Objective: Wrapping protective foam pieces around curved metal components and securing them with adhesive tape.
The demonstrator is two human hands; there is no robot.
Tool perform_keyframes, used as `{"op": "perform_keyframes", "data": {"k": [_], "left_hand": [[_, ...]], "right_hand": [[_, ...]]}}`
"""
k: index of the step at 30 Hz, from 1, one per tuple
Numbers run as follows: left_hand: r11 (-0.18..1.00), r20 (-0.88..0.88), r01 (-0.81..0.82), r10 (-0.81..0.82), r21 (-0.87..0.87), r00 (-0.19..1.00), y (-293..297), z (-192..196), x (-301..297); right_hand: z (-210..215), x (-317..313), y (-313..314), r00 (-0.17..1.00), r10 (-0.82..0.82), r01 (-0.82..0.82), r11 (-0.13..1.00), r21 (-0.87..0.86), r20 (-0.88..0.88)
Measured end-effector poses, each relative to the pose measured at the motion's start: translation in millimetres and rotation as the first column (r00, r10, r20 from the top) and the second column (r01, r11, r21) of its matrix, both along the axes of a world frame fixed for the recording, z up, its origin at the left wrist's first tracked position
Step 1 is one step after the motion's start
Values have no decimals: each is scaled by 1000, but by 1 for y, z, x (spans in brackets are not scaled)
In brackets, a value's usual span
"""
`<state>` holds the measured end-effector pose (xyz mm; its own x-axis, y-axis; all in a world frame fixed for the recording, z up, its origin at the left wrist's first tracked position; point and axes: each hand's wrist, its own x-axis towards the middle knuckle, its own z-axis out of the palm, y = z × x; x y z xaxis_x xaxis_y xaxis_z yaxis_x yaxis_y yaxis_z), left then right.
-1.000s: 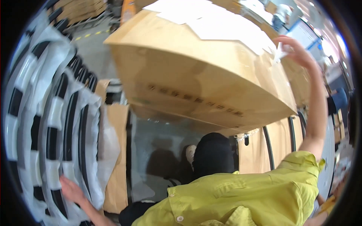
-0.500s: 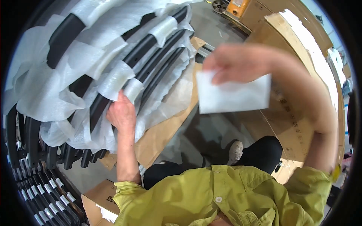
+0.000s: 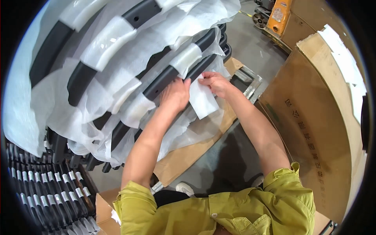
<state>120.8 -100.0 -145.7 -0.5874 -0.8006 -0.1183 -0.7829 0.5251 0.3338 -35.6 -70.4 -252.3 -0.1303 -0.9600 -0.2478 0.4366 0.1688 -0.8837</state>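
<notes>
A grey workshop floor runs under everything I can see from my station, with one orange pallet truck at the far edge and one large brown carton on my right. Two groups of black curved bars are in view: a big stack at the left, partly covered in translucent wrapping, and a second rack of bars at lower left, banded in white. I count at least four white foam sleeves on the near stack, though the overlapping wrap hides too much for me to number its bars fairly. One brown cardboard strip lies along the stack's near side. Both my hands meet at the stack's right edge: the fingers of my right hand pinch the upper edge of one white foam sheet, which hangs beside a black bar. My left hand is bent against the bars just beside that sheet; I cannot tell what its fingers grasp. As for writing, one line of dark printed characters runs down the carton's side, and one pale label on the truck is too small to read.
</notes>
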Motion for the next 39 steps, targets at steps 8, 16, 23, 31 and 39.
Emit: {"op": "perform_keyframes", "data": {"k": [8,16,23,31,39], "left_hand": [[983,-172,-174,163,-54,972,-42,-38,-8],[952,-177,-205,167,-226,970,-24,-25,-12],[865,-235,-210,111,-455,966,8,-34,-13],[676,-233,-9,-241,-737,942,9,-33,-5],[463,-57,212,-502,-861,863,9,-35,6]], "right_hand": [[-7,2,-5,977,45,-22,993,-112,207],[-39,40,51,934,65,-78,997,25,351],[-25,32,37,945,-101,104,995,6,313],[-2,24,39,989,80,-90,993,78,122],[19,18,50,986,87,-51,969,-243,140]]}}
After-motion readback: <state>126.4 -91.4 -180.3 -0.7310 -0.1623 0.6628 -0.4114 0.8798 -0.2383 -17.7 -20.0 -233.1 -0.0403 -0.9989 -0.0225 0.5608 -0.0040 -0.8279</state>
